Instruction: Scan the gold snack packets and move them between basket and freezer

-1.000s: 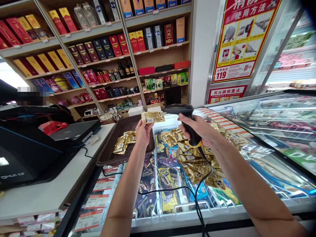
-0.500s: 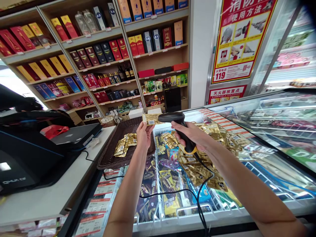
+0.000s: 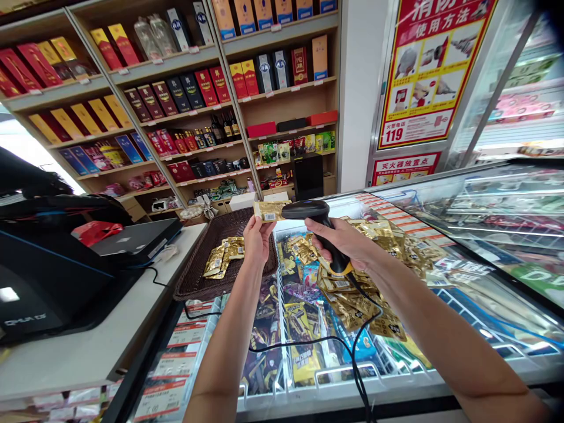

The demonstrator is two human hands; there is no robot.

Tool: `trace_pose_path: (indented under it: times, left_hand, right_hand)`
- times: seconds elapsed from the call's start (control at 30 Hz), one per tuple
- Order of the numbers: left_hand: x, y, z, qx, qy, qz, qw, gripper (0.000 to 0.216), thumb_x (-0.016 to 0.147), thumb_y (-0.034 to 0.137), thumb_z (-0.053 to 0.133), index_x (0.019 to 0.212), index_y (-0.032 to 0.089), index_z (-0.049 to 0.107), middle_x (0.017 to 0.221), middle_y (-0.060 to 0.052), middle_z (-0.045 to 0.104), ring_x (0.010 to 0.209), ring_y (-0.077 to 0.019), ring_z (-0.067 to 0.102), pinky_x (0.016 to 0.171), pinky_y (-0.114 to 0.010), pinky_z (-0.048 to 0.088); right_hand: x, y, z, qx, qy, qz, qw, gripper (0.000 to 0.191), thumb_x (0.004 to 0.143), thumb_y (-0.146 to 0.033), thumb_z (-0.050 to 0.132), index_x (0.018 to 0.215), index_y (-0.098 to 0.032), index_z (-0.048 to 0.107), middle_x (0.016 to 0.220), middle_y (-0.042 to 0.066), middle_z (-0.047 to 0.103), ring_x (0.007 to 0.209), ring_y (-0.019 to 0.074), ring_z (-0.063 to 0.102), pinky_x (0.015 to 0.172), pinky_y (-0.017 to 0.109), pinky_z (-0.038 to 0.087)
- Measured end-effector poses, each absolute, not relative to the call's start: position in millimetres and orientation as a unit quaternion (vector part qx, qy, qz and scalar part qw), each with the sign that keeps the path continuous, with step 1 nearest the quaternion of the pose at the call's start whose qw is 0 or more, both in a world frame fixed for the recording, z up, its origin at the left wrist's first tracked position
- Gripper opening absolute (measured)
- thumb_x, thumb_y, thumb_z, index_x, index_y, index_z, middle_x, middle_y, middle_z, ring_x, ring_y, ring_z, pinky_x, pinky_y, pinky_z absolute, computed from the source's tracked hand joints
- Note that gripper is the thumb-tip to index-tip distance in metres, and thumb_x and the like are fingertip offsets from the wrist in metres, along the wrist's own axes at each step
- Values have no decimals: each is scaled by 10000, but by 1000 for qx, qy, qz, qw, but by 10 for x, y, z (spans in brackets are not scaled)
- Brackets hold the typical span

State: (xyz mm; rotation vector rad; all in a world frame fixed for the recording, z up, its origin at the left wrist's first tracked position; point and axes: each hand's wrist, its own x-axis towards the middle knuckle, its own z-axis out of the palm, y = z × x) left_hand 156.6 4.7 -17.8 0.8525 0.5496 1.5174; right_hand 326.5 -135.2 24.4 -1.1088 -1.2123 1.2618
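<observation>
My left hand (image 3: 259,238) pinches a gold foil packet (image 3: 269,210) by its lower edge, its printed barcode facing me. Wrapped round the grip of a black barcode scanner (image 3: 306,209) is my right hand (image 3: 341,242). The scanner's head points left, close beside the packet; whether the two touch I cannot tell. Several like gold packets (image 3: 224,257) lie in a brown woven basket (image 3: 207,292) left of my left hand. A large heap of gold packets (image 3: 352,308) spreads over the freezer goods beneath and right of my right hand.
The scanner's black cable (image 3: 304,342) loops across the chest freezer (image 3: 317,399), whose wire baskets hold bagged goods. At left a counter (image 3: 101,346) carries a black checkout machine (image 3: 48,264). Shelves of boxed goods (image 3: 176,94) stand behind, and a red poster (image 3: 434,76) hangs at right.
Almost nothing differs. Both hands keep their hold on the packet and the scanner in nearly the same place.
</observation>
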Motion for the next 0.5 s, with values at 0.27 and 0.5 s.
trace_pose_path:
  times: [0.27, 0.5]
  left_hand:
    - [1468, 185, -168, 291, 290, 698, 587, 241, 951, 81, 413, 984, 136, 645, 954, -69, 712, 904, -152, 695, 915, -351, 550]
    - [860, 459, -137, 257, 374, 737, 501, 369, 918, 348, 590, 1241, 170, 564, 1241, -100, 591, 1043, -221, 616, 867, -431, 538]
  right_hand:
    - [3301, -1351, 229, -437, -490, 548, 518, 507, 670, -612, 764, 810, -196, 509, 585, -46, 518, 405, 63, 428, 365, 196, 310]
    - [3304, -1346, 227, -435, -499, 543, 517, 505, 697, -636, 730, 804, -198, 502, 593, -42, 521, 407, 63, 432, 367, 195, 316]
